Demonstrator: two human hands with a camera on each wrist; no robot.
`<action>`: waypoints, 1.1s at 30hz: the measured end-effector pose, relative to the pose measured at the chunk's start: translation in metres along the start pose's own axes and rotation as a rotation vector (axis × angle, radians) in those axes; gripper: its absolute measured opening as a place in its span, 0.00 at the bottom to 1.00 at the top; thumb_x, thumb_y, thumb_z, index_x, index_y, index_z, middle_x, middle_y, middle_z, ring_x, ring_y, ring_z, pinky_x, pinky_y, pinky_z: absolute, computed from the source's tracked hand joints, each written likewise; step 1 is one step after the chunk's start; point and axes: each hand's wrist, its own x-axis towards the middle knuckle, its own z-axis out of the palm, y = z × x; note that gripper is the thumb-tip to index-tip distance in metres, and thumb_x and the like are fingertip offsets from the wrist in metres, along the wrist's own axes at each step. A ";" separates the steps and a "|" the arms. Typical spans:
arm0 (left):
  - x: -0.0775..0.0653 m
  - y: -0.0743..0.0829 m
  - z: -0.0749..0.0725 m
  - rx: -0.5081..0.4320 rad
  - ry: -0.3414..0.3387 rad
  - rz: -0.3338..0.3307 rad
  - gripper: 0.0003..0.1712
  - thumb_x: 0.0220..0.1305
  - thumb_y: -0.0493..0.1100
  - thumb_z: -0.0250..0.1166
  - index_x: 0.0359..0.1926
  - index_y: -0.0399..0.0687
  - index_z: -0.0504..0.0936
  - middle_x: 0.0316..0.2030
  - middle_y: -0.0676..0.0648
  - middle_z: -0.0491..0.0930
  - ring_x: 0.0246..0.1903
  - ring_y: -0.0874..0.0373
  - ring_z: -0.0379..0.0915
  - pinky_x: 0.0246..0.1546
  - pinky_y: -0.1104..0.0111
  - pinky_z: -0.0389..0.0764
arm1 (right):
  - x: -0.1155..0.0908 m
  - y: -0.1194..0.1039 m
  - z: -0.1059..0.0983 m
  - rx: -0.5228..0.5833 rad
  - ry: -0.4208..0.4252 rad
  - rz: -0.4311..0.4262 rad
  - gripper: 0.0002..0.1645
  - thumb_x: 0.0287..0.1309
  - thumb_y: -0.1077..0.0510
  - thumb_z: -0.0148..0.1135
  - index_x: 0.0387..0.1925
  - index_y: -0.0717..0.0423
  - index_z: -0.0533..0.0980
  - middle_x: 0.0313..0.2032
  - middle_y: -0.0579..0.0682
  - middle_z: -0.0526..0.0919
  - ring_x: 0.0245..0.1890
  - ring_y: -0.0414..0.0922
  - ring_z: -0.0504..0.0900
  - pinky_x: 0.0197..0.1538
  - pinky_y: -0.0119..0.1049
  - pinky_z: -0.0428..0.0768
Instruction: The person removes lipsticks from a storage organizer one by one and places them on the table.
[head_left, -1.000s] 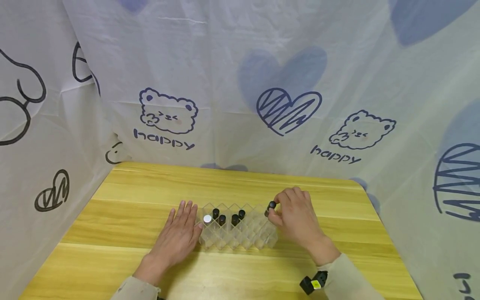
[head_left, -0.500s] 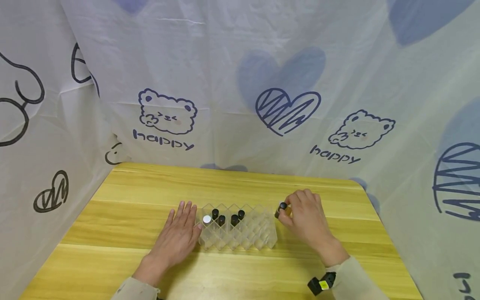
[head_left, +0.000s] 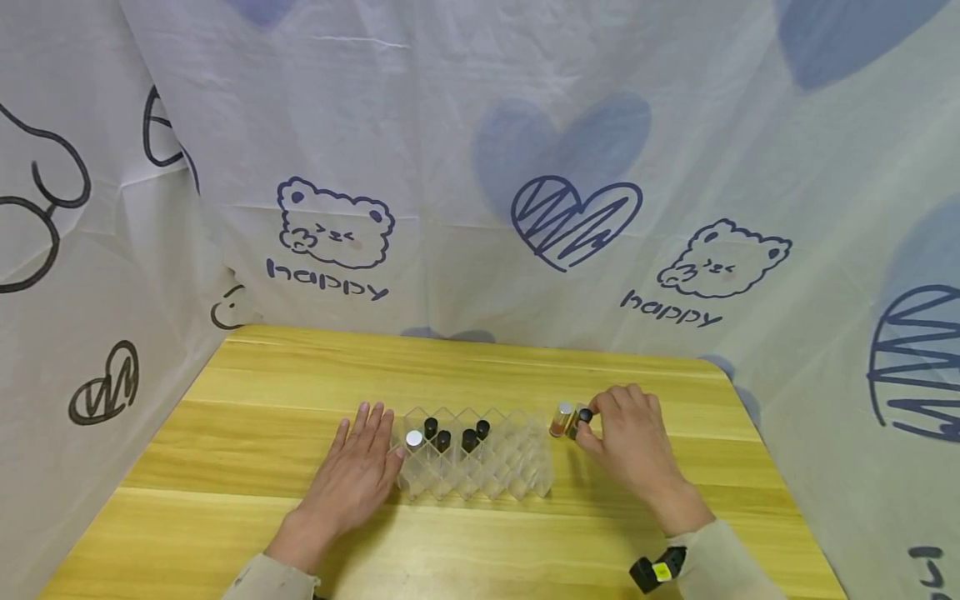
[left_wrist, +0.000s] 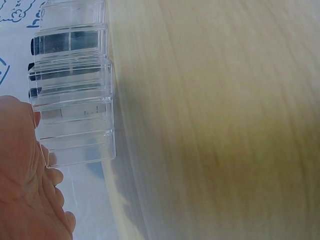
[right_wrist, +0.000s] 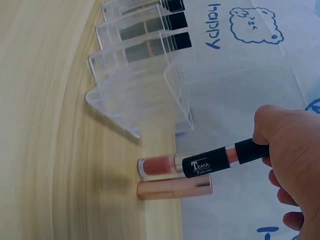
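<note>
My right hand (head_left: 633, 442) pinches a black lip gloss tube (right_wrist: 207, 162) by its black cap, to the right of the clear rack. Below it in the right wrist view are two more tubes on the table: a pink lip gloss tube (right_wrist: 159, 166) that the black one overlaps, and a rose-gold lipstick tube (right_wrist: 175, 188). The clear acrylic lipstick organizer (head_left: 517, 467) has diamond-shaped slots. Several black-capped tubes (head_left: 470, 439) and one white-topped tube (head_left: 414, 438) stand in its left half. My left hand (head_left: 352, 475) lies with straight fingers against the organizer's left end.
The wooden table (head_left: 465, 550) carries the organizer near its middle. A white cloth (head_left: 450, 167) with hearts and bear drawings hangs behind and at both sides. A black wrist device (head_left: 658, 570) sits at my right sleeve.
My right hand has moved right, away from the organizer's right end, with the black lip gloss tube. A metallic-capped tube now shows beside it. My left hand stays put.
</note>
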 end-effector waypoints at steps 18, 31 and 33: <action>0.000 -0.001 0.001 -0.004 0.013 0.005 0.37 0.86 0.55 0.45 0.81 0.34 0.55 0.81 0.33 0.53 0.83 0.37 0.43 0.82 0.41 0.46 | -0.011 0.028 0.011 -0.018 0.010 0.030 0.12 0.55 0.55 0.74 0.33 0.58 0.80 0.33 0.53 0.81 0.36 0.55 0.74 0.40 0.47 0.70; 0.000 0.000 0.001 -0.017 0.010 -0.001 0.37 0.86 0.54 0.45 0.81 0.34 0.55 0.82 0.33 0.52 0.83 0.37 0.43 0.83 0.41 0.45 | -0.013 0.038 0.027 -0.010 -0.075 0.102 0.13 0.59 0.55 0.74 0.37 0.60 0.81 0.35 0.55 0.82 0.39 0.56 0.75 0.42 0.49 0.71; 0.000 0.000 0.000 -0.017 0.011 -0.002 0.37 0.86 0.54 0.44 0.81 0.34 0.55 0.82 0.33 0.52 0.83 0.37 0.43 0.83 0.41 0.45 | -0.013 0.038 0.029 -0.009 -0.098 0.113 0.13 0.60 0.54 0.73 0.38 0.60 0.81 0.36 0.55 0.82 0.40 0.56 0.75 0.43 0.50 0.71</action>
